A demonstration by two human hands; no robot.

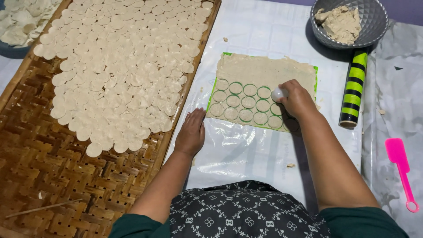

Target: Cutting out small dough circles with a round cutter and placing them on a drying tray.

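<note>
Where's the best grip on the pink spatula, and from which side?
Take the pink spatula by its thin handle, about midway between the wide blade and the ring at the near end. It lies flat on the plastic sheet with open space around it, so coming from above with a pinch across the handle's narrow width looks easiest. The right hand is nearer to it but is occupied with a small white cutter.

left hand (191, 131): flat, palm down, fingers together pointing away, forearm bare and stretched forward | right hand (298, 99): fingers curled in a closed grip, knuckles up, wrist bent down | arms: both extended, well apart, dark green sleeves pushed up
</note>
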